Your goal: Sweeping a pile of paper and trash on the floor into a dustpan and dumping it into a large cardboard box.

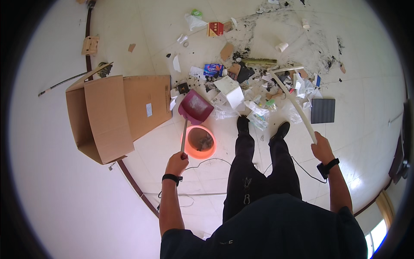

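My left hand (177, 165) is closed around the handle of a long-handled maroon dustpan (196, 106), whose pan lies beside the litter. Just below the pan stands an orange plastic bucket (185, 149) with some dark and grey waste inside. In my right hand (321, 147) is the end of a pale pole (296, 105); it reaches up to a light crossbar (288, 69) among the litter. White paper (233, 94), a blue printed packet (213, 70), clear plastic bags (258, 119) and black crumbs lie between the dustpan and the pole.
A large open cardboard box (110, 119) stands at the left by the wall. A dark square panel (323, 111) lies at the right. Farther off are paper cups (282, 47), a red box (215, 29) and black smears. A cable (210, 159) runs behind my feet.
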Tool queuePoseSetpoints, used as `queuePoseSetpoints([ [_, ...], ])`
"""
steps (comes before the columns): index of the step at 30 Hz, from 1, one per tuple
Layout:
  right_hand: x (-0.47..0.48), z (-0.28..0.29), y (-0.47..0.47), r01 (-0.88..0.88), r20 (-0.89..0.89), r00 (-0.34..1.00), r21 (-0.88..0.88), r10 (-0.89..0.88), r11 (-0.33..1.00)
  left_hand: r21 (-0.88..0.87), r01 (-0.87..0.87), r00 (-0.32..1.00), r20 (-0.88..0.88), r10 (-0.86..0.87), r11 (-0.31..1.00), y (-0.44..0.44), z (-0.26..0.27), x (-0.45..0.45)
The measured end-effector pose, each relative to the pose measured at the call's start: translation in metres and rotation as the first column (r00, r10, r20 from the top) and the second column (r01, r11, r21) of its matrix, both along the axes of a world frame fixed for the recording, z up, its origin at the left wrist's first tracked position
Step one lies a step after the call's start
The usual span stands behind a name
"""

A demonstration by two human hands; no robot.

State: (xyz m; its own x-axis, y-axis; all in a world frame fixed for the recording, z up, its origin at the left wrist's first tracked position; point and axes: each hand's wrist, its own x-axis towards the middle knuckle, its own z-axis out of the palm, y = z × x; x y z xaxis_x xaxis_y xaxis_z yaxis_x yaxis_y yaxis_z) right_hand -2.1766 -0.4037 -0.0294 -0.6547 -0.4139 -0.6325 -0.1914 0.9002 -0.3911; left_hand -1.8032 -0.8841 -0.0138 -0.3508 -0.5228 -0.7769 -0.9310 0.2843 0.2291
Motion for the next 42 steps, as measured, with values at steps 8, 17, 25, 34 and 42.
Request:
queuePoseSetpoints([
  [8, 0.046, 0.005, -0.024, -0.057, 0.077, 0.996, 0.09, 0.05, 0.994, 0.079, 0.076, 0.996, 0.036, -0.079, 0.994, 0.0, -0.004, -0.045],
  [17, 0.092, 0.021, -0.054, -0.098, 0.203, 0.976, 0.098, 0.077, 0.99, 0.188, 0.044, 0.999, -0.004, -0.044, 0.981, -0.01, -0.018, -0.068],
  [25, 0.122, 0.034, -0.076, -0.129, 0.295, 0.949, 0.055, 0.108, 0.99, 0.277, -0.114, 0.992, -0.027, 0.127, 0.954, 0.001, 0.004, -0.108],
  [34, 0.13, 0.044, -0.094, -0.144, 0.412, 0.892, -0.134, 0.187, 0.981, 0.379, -0.337, 0.933, 0.011, 0.36, 0.862, 0.012, 0.018, -0.129],
  [42, 0.109, 0.073, -0.085, -0.131, 0.39, 0.906, -0.12, 0.168, 0.984, 0.498, -0.449, 0.819, -0.102, 0.564, 0.742, 0.027, 0.042, -0.129],
])
